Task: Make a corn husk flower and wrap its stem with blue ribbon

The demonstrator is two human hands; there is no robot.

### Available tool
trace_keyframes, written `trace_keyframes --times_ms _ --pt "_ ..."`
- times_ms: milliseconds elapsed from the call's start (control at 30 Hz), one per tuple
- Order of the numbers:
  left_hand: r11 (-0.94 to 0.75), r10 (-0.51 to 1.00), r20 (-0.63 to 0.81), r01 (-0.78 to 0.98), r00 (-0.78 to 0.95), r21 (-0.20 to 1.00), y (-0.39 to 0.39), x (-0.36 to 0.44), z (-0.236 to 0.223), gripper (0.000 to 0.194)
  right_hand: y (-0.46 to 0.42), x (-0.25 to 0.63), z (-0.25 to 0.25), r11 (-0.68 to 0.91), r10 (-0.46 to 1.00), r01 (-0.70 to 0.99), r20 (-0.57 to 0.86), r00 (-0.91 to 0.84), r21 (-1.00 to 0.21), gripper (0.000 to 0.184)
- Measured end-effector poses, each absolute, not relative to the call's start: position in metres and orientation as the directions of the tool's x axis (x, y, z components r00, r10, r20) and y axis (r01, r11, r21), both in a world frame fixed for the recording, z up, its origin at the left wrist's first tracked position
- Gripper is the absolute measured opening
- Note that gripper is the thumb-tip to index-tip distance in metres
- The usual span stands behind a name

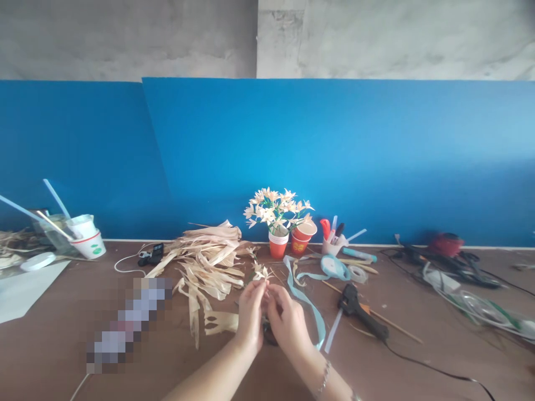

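Note:
My left hand [249,313] and my right hand [286,318] meet over the brown table [418,367], fingers pinched together on a small cream straw flower [261,272] that sticks up between them. A dark round object lies partly hidden under my hands. A pile of dried husk strips [207,262] lies just left of my left hand. A pale blue ribbon [307,301] trails past my right hand.
Two orange cups [290,240] hold finished straw flowers [276,207] at the back. A black glue gun [360,313] with its cord lies to the right, by tape rolls [340,268] and thin sticks. White cups [88,238] stand far left; cables [451,262] lie far right.

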State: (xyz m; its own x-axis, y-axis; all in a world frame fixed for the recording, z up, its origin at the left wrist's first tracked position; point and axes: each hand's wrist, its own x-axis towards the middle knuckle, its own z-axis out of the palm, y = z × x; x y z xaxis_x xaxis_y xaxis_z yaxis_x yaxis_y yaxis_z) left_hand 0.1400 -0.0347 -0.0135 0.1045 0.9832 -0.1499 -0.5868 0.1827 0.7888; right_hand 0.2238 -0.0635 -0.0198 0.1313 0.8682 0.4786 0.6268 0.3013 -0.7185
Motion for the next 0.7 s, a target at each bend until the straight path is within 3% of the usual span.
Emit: trace_keyframes --times_ms 267,367,533,633,700 --pt "0.103 0.994 -0.077 -0.488 0.073 0.867 -0.023 0.135 -0.015 0.027 -0.061 0.229 -0.021 0.284 0.882 0.632 0.456 0.124 -0.721 0.022" --pt "0.039 0.999 -0.039 -0.452 0.008 0.891 -0.018 0.133 -0.016 0.025 -0.057 0.233 -0.021 0.264 0.890 0.568 0.424 0.168 -0.779 0.017" --pt "-0.082 0.994 0.100 -0.287 0.048 0.954 -0.014 0.132 -0.017 0.015 -0.055 0.240 -0.006 0.162 0.927 0.124 0.194 0.322 -0.979 0.021" --pt "-0.192 0.966 0.219 -0.184 0.139 0.964 -0.013 0.133 -0.017 0.009 -0.055 0.243 0.007 0.047 0.955 -0.102 0.015 0.297 -0.994 0.026" --pt "-0.267 0.940 0.286 -0.123 0.185 0.956 -0.013 0.133 -0.018 0.006 -0.055 0.244 0.011 0.012 0.956 -0.139 -0.029 0.292 -0.990 0.027"
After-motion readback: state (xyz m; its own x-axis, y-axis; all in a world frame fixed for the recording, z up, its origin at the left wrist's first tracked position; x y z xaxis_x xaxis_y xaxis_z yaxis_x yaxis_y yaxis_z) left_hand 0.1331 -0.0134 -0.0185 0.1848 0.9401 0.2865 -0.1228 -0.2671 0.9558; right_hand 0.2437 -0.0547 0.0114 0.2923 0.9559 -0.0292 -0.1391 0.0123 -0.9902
